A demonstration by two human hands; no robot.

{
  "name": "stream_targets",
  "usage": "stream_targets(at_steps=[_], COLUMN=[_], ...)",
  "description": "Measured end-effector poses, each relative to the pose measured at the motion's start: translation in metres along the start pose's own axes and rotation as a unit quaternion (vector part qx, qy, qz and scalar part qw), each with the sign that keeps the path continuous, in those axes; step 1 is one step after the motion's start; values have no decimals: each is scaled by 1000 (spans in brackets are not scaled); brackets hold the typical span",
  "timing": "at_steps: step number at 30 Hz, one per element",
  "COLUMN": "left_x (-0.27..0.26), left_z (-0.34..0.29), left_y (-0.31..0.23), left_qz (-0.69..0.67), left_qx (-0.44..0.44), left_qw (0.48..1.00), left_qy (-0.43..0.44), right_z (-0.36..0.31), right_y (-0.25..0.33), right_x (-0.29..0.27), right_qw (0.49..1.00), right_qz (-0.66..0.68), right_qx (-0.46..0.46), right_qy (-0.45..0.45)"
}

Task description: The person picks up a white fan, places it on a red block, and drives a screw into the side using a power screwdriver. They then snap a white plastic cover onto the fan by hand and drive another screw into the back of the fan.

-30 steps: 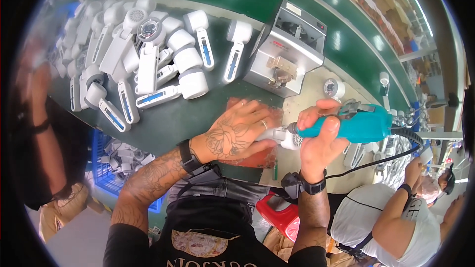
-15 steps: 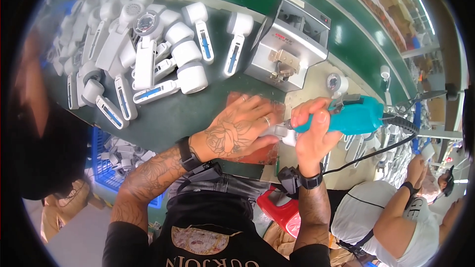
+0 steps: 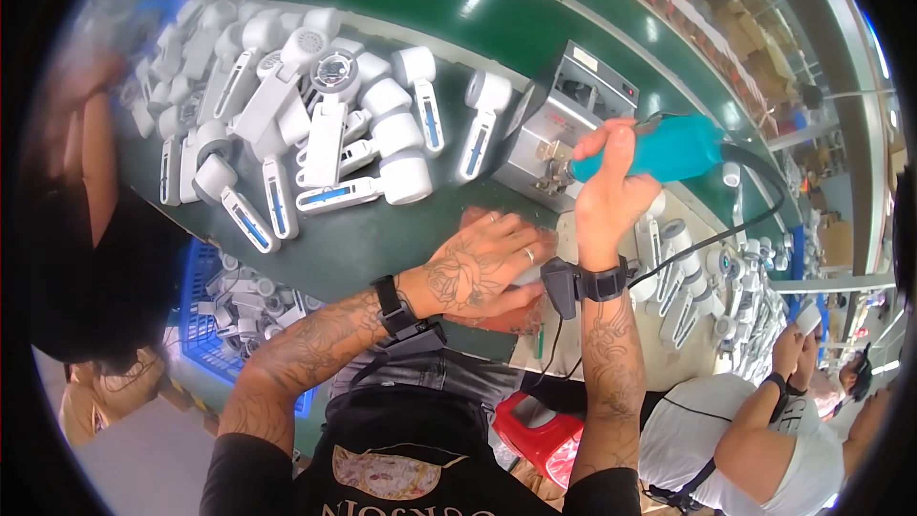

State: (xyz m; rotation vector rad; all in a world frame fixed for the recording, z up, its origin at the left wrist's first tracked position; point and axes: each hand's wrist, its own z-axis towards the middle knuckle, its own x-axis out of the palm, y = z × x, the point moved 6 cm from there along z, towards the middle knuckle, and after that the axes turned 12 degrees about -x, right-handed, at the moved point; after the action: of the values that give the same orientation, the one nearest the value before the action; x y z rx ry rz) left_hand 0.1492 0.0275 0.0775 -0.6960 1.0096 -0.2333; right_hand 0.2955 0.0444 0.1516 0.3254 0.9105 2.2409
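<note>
My right hand [image 3: 614, 193] is wrapped round a teal electric screwdriver [image 3: 669, 147]. The driver's tip points left, at the brass-coloured outlet on the front of a grey metal screw feeder [image 3: 545, 124]; whether they touch is hard to tell. On a reddish-brown mat [image 3: 492, 322], my left hand [image 3: 485, 266] curls over a white plastic part [image 3: 528, 274], most of which its fingers and palm hide. White handheld fans [image 3: 406, 177] with blue strips on their handles lie in a heap beyond my left hand.
A blue basket [image 3: 198, 306] of small white parts stands below the table's left edge. A black cord [image 3: 707, 242] hangs from the screwdriver. More white fans [image 3: 676, 272] lie at right. People work on both sides, and a red stool [image 3: 540, 435] is below.
My right hand has lifted the screwdriver away from the white part and up to the screw feeder. My left hand stays on the part. The whole view has shifted slightly.
</note>
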Motion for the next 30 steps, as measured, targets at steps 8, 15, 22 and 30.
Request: stream_targets(at_steps=[8, 15, 22, 30], left_x=[-1, 4, 5, 6], left_z=[0, 4, 1, 8], left_y=[7, 6, 7, 6], left_qz=[6, -24, -26, -31], left_qx=[1, -28, -35, -36], left_qw=[1000, 999, 999, 998], left_qy=[9, 29, 22, 44], right_z=[-16, -66, -81, -87], right_y=[7, 60, 56, 46], right_x=[3, -51, -59, -58], right_qw=[994, 993, 993, 994], right_qz=[2, 60, 58, 66], right_qx=[104, 97, 105, 91], right_qy=[28, -2, -14, -7])
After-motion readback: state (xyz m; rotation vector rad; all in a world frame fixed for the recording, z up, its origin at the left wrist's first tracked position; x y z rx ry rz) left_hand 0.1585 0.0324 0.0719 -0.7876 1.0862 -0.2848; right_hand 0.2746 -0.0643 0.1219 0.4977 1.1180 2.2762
